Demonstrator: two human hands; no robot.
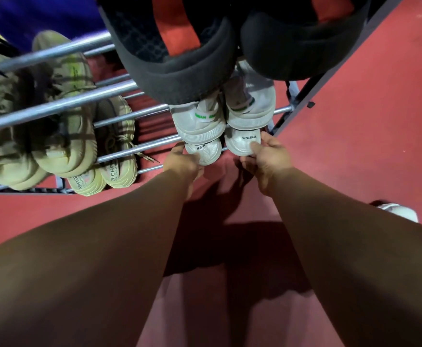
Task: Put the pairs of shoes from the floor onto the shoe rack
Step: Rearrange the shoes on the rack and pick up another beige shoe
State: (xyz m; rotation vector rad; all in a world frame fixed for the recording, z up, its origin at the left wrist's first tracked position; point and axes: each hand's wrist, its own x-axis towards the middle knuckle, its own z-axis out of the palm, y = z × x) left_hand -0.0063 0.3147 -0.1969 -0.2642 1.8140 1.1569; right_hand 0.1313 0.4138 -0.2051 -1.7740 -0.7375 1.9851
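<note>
I look down on a metal shoe rack [134,146] with silver bars. My left hand [183,162] grips the heel of a white shoe [206,152] at the rack's lowest tier. My right hand [267,156] grips the heel of its partner, a white shoe [241,141] printed "DESIGN". Both heels poke out from under a white pair with green tabs [223,116] on the tier above. A black and red pair [230,46] sits on the top tier.
Beige and olive sneakers [54,136] fill the rack's left side, with another beige pair [104,176] below. A white shoe [397,211] lies on the red floor at the right. The rack's dark side frame [312,93] runs diagonally at the right.
</note>
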